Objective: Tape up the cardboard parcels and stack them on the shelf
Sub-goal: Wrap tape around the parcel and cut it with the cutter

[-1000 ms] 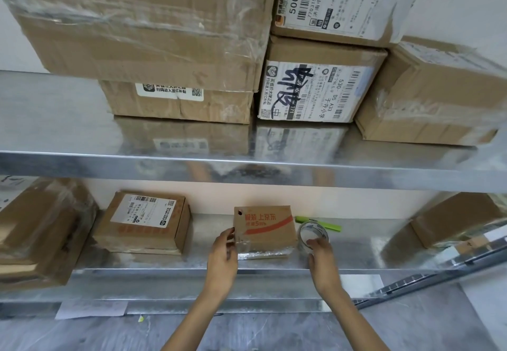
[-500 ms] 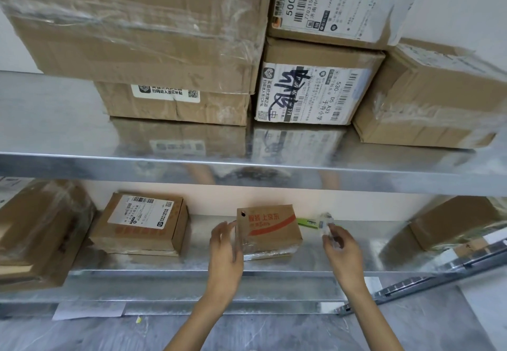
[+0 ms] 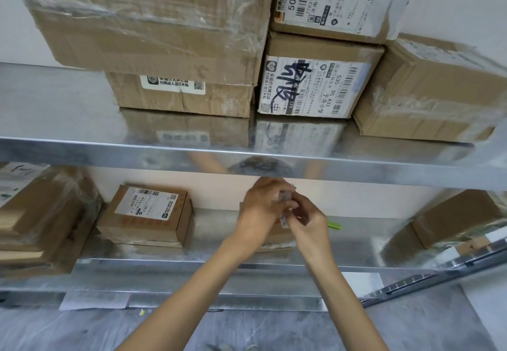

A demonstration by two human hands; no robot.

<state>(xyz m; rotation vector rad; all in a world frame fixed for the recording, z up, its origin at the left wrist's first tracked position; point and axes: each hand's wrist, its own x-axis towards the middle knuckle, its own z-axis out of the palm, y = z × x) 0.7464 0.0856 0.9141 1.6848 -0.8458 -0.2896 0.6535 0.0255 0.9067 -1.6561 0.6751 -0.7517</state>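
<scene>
A small cardboard parcel (image 3: 278, 236) with red print stands on the lower metal shelf (image 3: 214, 249), mostly hidden behind my hands. My left hand (image 3: 259, 209) and my right hand (image 3: 311, 223) meet just above and in front of it. Between them they grip a roll of clear tape (image 3: 286, 196), fingers of both hands curled round it. Only a small part of the roll shows. Neither hand touches the parcel as far as I can tell.
A green tool (image 3: 335, 225) lies on the lower shelf behind my right hand. A labelled parcel (image 3: 148, 213) sits to the left, with larger boxes (image 3: 41, 221) at far left and another box (image 3: 455, 219) at right. The upper shelf (image 3: 109, 150) carries several taped boxes.
My right hand lifted the tape roll off the shelf and brought it left. My left hand left the parcel's side and rose to meet it, so both now hold the roll.
</scene>
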